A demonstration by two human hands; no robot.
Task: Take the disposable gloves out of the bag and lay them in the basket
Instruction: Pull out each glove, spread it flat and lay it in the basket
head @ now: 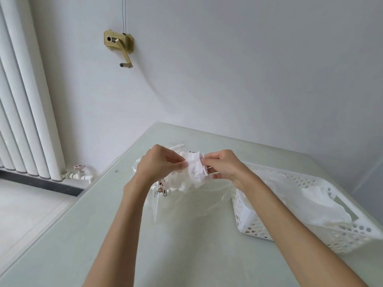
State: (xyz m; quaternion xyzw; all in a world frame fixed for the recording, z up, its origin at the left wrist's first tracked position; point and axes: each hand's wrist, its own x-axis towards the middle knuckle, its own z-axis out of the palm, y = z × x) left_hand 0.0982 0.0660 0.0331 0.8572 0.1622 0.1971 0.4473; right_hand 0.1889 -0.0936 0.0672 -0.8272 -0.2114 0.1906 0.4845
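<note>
Both hands are working up in the air over the pale green glass-topped table (186, 245). The left hand (154, 165) is pinching one side of a crumpled wad of thin white disposable plastic gloves (195, 169), fingers curled in with the fingertips on the plastic. The right hand (224, 165) is doing the same from the other side, thumb and fingers closing on the wad's right edge, so the bundle is stretching between the two hands.

The wad is sitting right at the mouth of a clear floppy plastic bag with little cartoon animal prints (161, 188), which is hanging down from under the hands and pooling on the table. The transparent film is spreading out below the wrists, and it's hard to say exactly where the bag ends and the gloves begin.

Off to the right, a white rectangular plastic basket with round perforations (310, 183) is sitting on the table, close beside the bag. The right forearm is crossing over its near-left corner. Some white crinkly gloves (325, 208) are already lying inside it.

Background stuff: a white ribbed radiator (27, 100) is standing along the left wall with a small pink-handled valve (79, 167) at its bottom pipe, and a brass-coloured hand crank (121, 46) is mounted on the white wall with a thin cord running up from it.
</note>
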